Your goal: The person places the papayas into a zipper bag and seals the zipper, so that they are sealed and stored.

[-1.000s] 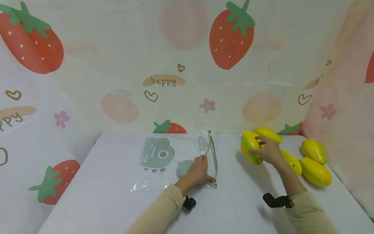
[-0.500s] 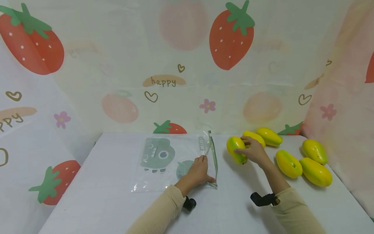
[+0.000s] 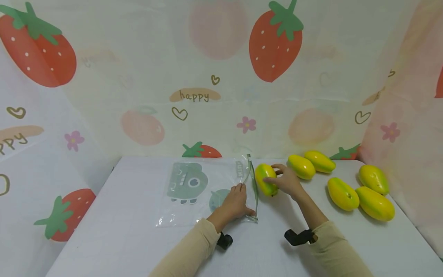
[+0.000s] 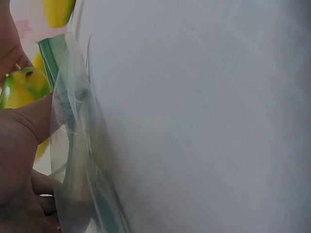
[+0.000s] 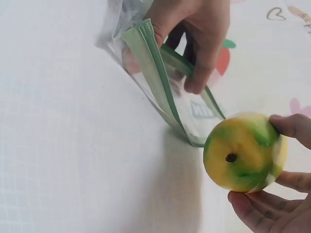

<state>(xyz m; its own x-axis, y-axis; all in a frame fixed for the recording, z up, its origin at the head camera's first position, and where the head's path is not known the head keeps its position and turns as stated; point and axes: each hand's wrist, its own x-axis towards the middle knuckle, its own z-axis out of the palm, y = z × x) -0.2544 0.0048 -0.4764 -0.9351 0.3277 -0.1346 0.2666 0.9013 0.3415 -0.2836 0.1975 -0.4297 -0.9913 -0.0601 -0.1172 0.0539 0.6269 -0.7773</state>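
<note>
My right hand (image 3: 288, 182) holds a yellow-green papaya (image 3: 266, 179) by its side, thumb and fingers curled round it. In the right wrist view the papaya (image 5: 243, 155) hangs just outside the mouth of a clear zip bag (image 5: 160, 82) with a green-edged opening. The bag (image 3: 194, 213) lies flat on the table, its mouth to the right and a green cartoon print on it. At that mouth, my left hand (image 3: 235, 204) has thumb and fingers spread, keeping the two edges apart. The left wrist view shows its thumb (image 4: 36, 116) reaching behind the clear film.
Several more papayas lie to the right: a pair (image 3: 301, 167) at the back, others (image 3: 375, 204) near the right edge. The white table (image 3: 114, 231) meets a fruit-printed cloth wall (image 3: 221, 69) behind. Black wrist mounts (image 3: 297, 237) stick out from the sleeves.
My right hand has carried the papaya leftward from the back pair to beside the bag's mouth. The left hand and the bag have stayed in place.
</note>
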